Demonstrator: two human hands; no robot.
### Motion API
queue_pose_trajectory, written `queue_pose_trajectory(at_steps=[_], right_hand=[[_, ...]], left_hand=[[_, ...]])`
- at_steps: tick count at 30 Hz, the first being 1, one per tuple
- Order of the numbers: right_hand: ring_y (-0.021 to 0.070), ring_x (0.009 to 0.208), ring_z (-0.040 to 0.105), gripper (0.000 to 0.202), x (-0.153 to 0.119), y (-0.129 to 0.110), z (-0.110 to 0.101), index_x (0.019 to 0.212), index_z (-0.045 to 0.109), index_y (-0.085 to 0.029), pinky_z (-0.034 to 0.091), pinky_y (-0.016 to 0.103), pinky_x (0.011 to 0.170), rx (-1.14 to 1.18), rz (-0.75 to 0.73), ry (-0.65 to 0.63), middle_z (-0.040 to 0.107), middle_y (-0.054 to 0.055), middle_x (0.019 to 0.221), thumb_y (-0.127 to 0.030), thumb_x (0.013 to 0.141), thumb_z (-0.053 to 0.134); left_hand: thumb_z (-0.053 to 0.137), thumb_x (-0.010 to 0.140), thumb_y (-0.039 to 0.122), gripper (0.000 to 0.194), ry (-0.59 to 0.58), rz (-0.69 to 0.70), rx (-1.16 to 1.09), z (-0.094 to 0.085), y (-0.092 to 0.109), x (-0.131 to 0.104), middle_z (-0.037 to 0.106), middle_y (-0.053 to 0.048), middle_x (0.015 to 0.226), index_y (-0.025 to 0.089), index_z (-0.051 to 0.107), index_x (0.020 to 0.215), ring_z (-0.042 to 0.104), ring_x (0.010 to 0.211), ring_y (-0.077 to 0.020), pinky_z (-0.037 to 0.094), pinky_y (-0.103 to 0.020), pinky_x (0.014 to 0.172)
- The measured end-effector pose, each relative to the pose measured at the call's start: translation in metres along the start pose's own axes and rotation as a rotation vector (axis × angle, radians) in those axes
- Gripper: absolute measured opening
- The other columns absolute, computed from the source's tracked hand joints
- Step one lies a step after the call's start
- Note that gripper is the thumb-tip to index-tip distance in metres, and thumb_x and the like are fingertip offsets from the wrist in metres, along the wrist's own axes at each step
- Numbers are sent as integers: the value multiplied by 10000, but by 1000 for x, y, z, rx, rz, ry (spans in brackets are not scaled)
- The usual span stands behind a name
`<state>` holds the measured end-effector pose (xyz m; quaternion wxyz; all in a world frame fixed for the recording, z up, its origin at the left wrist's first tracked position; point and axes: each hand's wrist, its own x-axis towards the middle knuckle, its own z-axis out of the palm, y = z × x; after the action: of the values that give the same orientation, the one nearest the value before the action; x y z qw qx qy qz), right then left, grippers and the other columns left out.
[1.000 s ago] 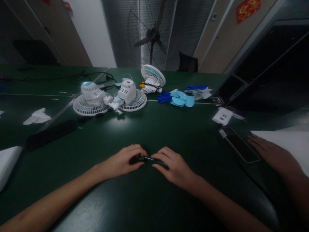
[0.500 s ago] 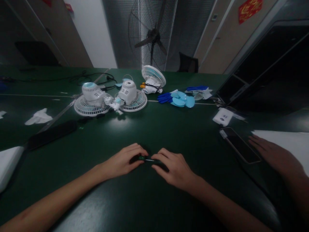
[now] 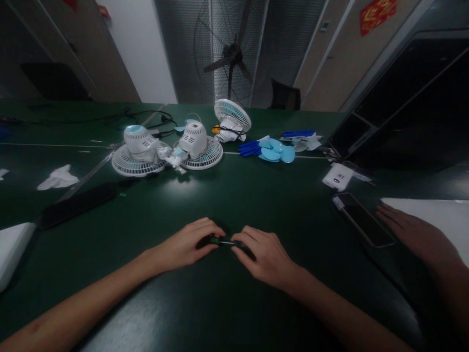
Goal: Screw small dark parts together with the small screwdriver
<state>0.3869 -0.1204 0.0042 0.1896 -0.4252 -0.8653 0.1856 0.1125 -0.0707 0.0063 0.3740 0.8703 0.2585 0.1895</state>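
My left hand (image 3: 200, 239) and my right hand (image 3: 262, 252) face each other low over the green table (image 3: 176, 308). Between them lies what looks like a small screwdriver (image 3: 226, 242), its thin metal shaft showing. The left fingers pinch a green and dark end of it. The right thumb and fingers close on the dark part at the other end. Both ends are partly hidden by the fingers, so their exact shape cannot be made out.
Two face-down white fans (image 3: 141, 146) (image 3: 198, 146) and a tilted fan (image 3: 232, 117) stand at the back. Blue gloves (image 3: 250, 148) and light-blue fan blades (image 3: 276, 150) lie right of them. A phone (image 3: 364, 220) lies near another person's hand (image 3: 421, 234).
Both hands stay in nearly the same place. A little more of the dark part by the right fingers shows now.
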Motion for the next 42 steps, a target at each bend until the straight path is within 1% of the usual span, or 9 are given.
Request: queue_pose_trajectory(at_steps=[8, 12, 15, 20, 26, 31, 37, 42], right_hand=[[190, 944, 681, 183, 0, 2, 0, 1234, 666, -231, 517, 302, 759, -9, 5, -22, 701, 39, 1099, -299, 1079, 596], [202, 1004, 690, 228, 0, 1, -2, 1289, 653, -243, 537, 303, 766, -22, -8, -69, 698, 45, 1163, -315, 1075, 618], [209, 1025, 694, 239, 0, 1, -3, 1305, 649, -246, 545, 305, 768, -30, -6, -94, 697, 52, 1180, -335, 1090, 598], [205, 1006, 699, 234, 2, 0, -3, 1295, 659, -235, 547, 306, 786, -34, 11, -97, 705, 52, 1153, -341, 1110, 564], [212, 1007, 695, 221, 3, 0, -1, 1286, 653, -232, 547, 318, 792, -49, 12, -94, 702, 49, 1153, -331, 1105, 574], [203, 997, 700, 209, 5, -2, -3, 1277, 651, -229, 553, 311, 773, -43, 39, -111, 704, 41, 1146, -319, 1105, 574], [218, 994, 708, 198, 6, -5, -4, 1261, 648, -227, 561, 324, 759, -47, 60, -119, 714, 50, 1140, -324, 1111, 560], [212, 1017, 707, 220, 5, -2, -2, 1286, 625, -234, 564, 343, 819, 20, 110, -78, 717, 50, 1164, -344, 1136, 506]], left_hand=[[613, 1042, 170, 273, -4, 9, 0, -1, 3, 1, 668, -74, 1193, 235, 633, 1306, 619, 1122, -221, 503, -382, 977], [617, 1044, 185, 270, 1, 9, -4, -1, 4, 2, 672, -77, 1191, 237, 640, 1307, 624, 1120, -225, 513, -379, 969], [624, 1045, 195, 263, -6, 9, 4, -1, 3, 2, 673, -77, 1186, 239, 645, 1304, 624, 1118, -226, 511, -380, 971], [629, 1040, 185, 277, -4, 8, 11, -1, 3, 2, 674, -70, 1188, 244, 645, 1310, 626, 1118, -221, 509, -377, 976], [631, 1034, 171, 294, -6, 12, 11, -1, 2, 1, 673, -78, 1199, 239, 637, 1320, 621, 1126, -226, 507, -382, 982], [631, 1031, 170, 297, 4, 12, 3, 0, 3, 1, 677, -82, 1195, 238, 639, 1320, 626, 1121, -228, 518, -379, 970], [635, 1034, 186, 299, 16, 17, 3, 0, 2, 1, 679, -86, 1197, 234, 640, 1329, 628, 1115, -229, 523, -385, 961], [638, 1037, 211, 344, 24, 23, 10, 1, 1, 1, 689, -95, 1198, 240, 623, 1380, 637, 1103, -233, 533, -387, 947]])
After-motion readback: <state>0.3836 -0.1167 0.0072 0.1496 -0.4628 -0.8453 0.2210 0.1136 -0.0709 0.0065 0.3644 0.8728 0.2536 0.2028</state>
